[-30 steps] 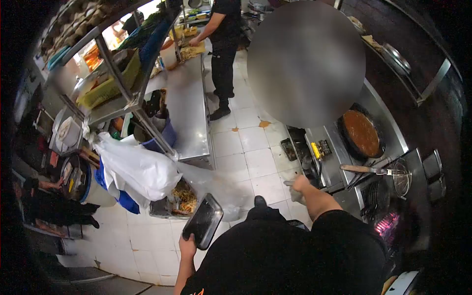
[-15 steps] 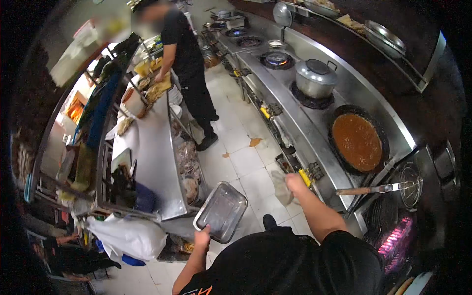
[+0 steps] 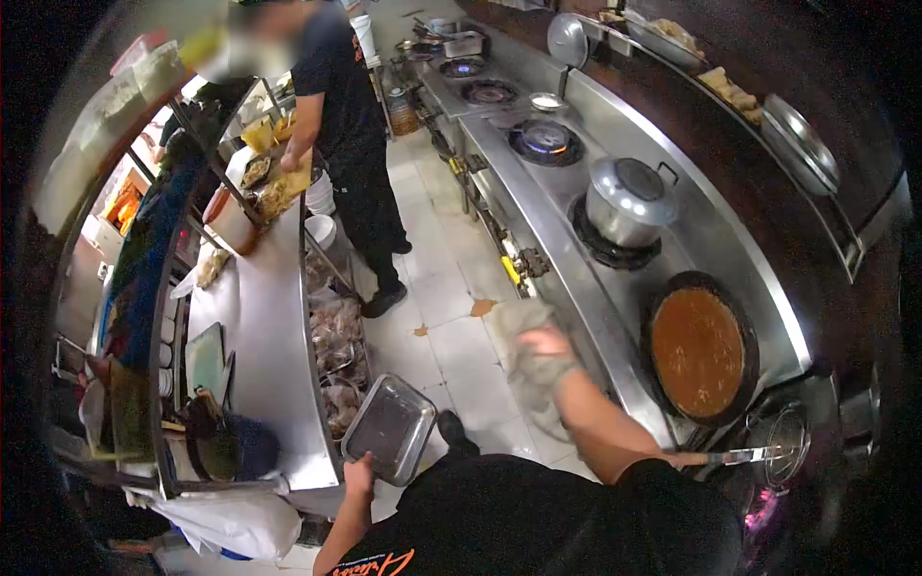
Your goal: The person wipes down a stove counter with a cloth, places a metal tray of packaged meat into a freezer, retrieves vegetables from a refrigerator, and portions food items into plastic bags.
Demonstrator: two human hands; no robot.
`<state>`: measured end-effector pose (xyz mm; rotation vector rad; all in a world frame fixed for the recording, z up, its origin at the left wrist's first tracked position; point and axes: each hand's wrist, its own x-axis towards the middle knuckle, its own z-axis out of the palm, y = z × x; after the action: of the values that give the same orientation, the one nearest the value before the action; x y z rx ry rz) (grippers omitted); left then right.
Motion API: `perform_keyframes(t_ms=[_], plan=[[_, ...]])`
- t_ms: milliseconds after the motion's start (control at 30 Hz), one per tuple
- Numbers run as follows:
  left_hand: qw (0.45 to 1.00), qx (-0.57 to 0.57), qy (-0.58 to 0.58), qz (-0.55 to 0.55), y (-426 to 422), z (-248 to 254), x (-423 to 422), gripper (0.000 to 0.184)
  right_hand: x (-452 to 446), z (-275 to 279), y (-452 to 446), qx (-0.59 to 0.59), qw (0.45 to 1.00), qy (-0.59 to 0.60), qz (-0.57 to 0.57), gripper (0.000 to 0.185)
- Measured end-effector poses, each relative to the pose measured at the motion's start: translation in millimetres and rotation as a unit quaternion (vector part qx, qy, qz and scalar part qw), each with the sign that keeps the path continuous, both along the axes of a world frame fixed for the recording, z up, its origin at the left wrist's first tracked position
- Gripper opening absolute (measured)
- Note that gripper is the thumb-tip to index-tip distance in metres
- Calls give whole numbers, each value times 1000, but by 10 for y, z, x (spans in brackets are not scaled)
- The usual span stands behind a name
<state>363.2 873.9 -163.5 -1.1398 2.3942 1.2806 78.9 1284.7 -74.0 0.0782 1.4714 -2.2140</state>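
Observation:
My left hand (image 3: 357, 474) is closed on the near rim of a rectangular metal tray (image 3: 392, 429), held tilted above the floor at the lower middle. No food shows in the tray. Out to the right, my right hand (image 3: 545, 344) grips a grey cloth (image 3: 534, 389) that hangs beside the stove front; hand and cloth are blurred. To the right of that hand, a wide pan of reddish-brown sauce (image 3: 698, 351) rests on the stove. A wooden-handled strainer (image 3: 788, 448) lies near the pan, partly behind my forearm.
A lidded pot (image 3: 629, 206) stands on the stove (image 3: 519, 182), behind the pan, near a lit burner (image 3: 545, 142). A co-worker (image 3: 346, 144) stands at the left steel counter (image 3: 254, 336), hands near a yellow board. Bagged items (image 3: 336, 336) sit under that counter. Tiled floor (image 3: 461, 336) runs between.
The view has swung and moved forward along the aisle, showing more stove and counter. My right hand has lifted the cloth up and outward. The tray stays in my left hand.

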Motion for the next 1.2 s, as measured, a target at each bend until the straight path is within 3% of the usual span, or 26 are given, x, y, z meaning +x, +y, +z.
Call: perform_keyframes(t_ms=[100,167,200,233,267,367,400,500,567,667,767,833,967,1100,1167,1200], plan=[[991,107,52,60,-114,256,-557,37,16,-628,-739,87,994,19,63,31],[986,67,148,46,-329,56,-890,36,-205,-715,-905,127,987,26,94,29],[990,75,88,74,-404,124,-1114,36,-396,-726,-896,147,984,29,95,28],[991,84,27,100,-479,194,-1340,36,-665,-722,-819,173,983,31,61,27],[995,38,80,37,-713,-229,-1486,36,-981,-714,-718,206,978,37,14,26],[993,63,91,32,-655,409,-2244,36,-2090,-606,-286,376,912,70,-149,24],[992,75,88,50,-639,588,-2470,36,-2490,-560,-122,504,843,52,-180,25],[987,127,61,82,-664,980,-3144,36,-3087,358,49,434,816,196,-326,38],[972,168,146,70,-994,399,-3415,37,-3333,647,124,462,773,242,-360,48],[986,127,102,33,-1198,206,-3794,40,-3622,594,223,585,699,282,-300,56],[985,140,78,68,-1398,-35,-4057,42,-4003,-363,373,669,706,203,-117,64],[983,148,62,89,-1459,-96,-4166,43,-4139,-713,51,758,638,132,-3,73],[981,93,-20,170,-1151,587,-4745,44,-5115,-605,-492,770,620,147,-13,77],[932,169,-34,319,-1213,576,-5231,42,-6474,-713,-908,730,639,242,-10,74],[965,129,-65,217,-1324,486,-5353,41,-7163,-701,-1163,713,654,254,-7,72],[959,156,-53,230,-1297,494,-5481,40,-7465,-772,-1302,709,656,256,-14,71]])
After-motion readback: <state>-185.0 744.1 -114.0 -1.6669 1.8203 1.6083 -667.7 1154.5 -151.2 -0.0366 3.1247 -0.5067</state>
